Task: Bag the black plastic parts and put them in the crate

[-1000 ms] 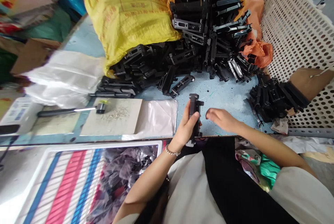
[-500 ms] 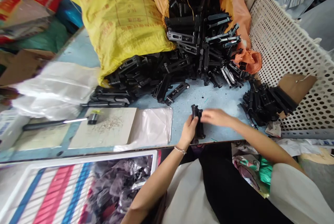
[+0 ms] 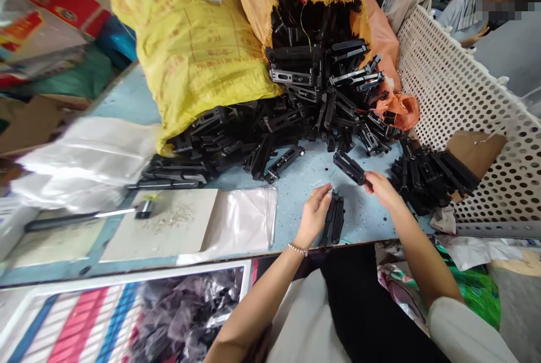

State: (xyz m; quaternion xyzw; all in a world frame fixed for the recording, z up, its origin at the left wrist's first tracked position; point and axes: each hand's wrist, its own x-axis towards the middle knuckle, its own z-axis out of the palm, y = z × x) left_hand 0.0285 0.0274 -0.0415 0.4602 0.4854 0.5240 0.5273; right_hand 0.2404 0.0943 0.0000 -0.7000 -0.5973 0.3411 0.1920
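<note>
Both hands on black plastic parts at the bench.
Left hand grips one part; right hand pinches another piece.

Operator: bare forearms, thin beaded bracelet on left wrist, white short-sleeved top, black apron-like panel down the front

The left hand lies near the counter's front edge, fingers curled and closed in a grip, a bracelet at the wrist, forearm running back and down. The right hand reaches further in, fingertips pinched, arm bare up to a white sleeve.
</note>
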